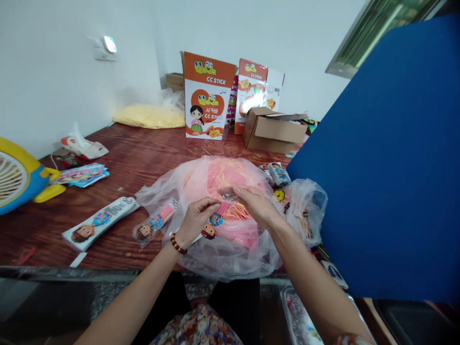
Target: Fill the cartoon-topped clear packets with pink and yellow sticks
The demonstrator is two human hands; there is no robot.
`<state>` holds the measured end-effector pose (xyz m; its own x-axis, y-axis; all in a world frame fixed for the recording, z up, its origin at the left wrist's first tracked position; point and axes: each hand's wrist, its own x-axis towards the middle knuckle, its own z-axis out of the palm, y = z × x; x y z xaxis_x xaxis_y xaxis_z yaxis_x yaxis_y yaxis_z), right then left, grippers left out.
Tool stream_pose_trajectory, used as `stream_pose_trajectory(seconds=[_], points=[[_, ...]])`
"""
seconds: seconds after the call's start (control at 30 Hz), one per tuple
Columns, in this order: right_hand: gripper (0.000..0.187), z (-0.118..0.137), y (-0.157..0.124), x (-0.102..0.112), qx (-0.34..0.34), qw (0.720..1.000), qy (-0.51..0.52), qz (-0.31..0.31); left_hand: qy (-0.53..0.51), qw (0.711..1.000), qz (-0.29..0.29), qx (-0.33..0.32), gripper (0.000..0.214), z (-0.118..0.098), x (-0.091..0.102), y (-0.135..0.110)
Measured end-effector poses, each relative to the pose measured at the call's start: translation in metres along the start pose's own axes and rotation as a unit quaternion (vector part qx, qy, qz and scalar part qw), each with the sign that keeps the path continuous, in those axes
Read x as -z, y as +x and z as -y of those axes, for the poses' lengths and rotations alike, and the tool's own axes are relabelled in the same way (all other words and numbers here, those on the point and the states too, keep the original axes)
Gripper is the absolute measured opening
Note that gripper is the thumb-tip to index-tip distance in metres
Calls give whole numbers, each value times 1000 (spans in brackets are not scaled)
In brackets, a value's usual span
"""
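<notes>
My left hand point(196, 221) pinches a narrow clear packet point(212, 225) printed with a cartoon face, held over a big clear plastic bag point(215, 191) full of pink and yellow sticks. A beaded bracelet sits on that wrist. My right hand point(253, 203) has its fingers closed on a bunch of pink sticks point(230, 209) at the packet's open end. One filled packet point(155, 224) lies just left of the bag, and a stack of empty packets point(100, 223) lies further left on the wooden table point(143, 158).
Two orange "CC STICK" cartons point(206, 96) and an open brown box point(273, 129) stand at the back. A yellow fan point(17, 177), loose wrappers point(81, 173) and a tissue pack point(84, 146) are at the left. A large blue panel point(388, 158) fills the right side.
</notes>
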<state>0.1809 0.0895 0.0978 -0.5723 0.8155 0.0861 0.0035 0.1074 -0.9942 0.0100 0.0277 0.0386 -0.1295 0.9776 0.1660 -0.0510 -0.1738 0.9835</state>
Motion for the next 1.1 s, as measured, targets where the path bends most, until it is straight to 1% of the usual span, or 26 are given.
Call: stream_pose_trajectory(seconds=[0.1,0.17,0.23,0.3,0.37,0.43,0.47,0.5,0.57,0.63,0.7,0.73,0.8,0.93,1.03,1.1], points=[[32,10,3,6,-3,1000,-7,-16,-21,1000,-4,5,21,-2,4,2],[29,18,4,9,29,999,13,-38,-66,998,-16,15,22,0,6,3],[28,24,2,10,72,994,50,-72,-122,991,-41,24,23,4,6,5],[29,22,-2,7,84,989,56,-108,-154,986,-62,24,24,6,6,4],[33,12,-5,1,54,992,7,-117,-145,987,-62,25,25,7,5,3],[35,-5,-7,-8,21,993,-50,-107,-125,990,-55,24,25,4,2,0],[34,-15,-7,-14,16,993,-64,-103,-121,991,-55,23,25,3,1,-2],[35,-23,-7,-19,12,993,-66,-98,-122,991,-55,22,25,1,0,-4],[43,-37,-5,-28,2,993,-43,-109,-133,989,-47,32,29,-3,-2,-7],[47,-44,-2,-34,-6,990,-9,-137,-145,987,-17,69,33,-4,-1,-11],[46,-47,-1,-37,-8,987,19,-159,-150,982,15,114,35,-3,1,-14],[46,-47,-1,-38,-11,987,27,-160,-151,980,22,130,34,-3,2,-15],[45,-47,-2,-37,-20,988,36,-147,-153,978,17,141,33,-1,4,-17],[41,-48,-6,-34,-50,993,35,-97,-128,984,-7,121,30,1,8,-18],[35,-49,-9,-34,-74,994,45,-67,-110,986,10,122,28,1,10,-18],[33,-50,-8,-38,-80,992,59,-76,-108,986,20,127,28,3,12,-18]])
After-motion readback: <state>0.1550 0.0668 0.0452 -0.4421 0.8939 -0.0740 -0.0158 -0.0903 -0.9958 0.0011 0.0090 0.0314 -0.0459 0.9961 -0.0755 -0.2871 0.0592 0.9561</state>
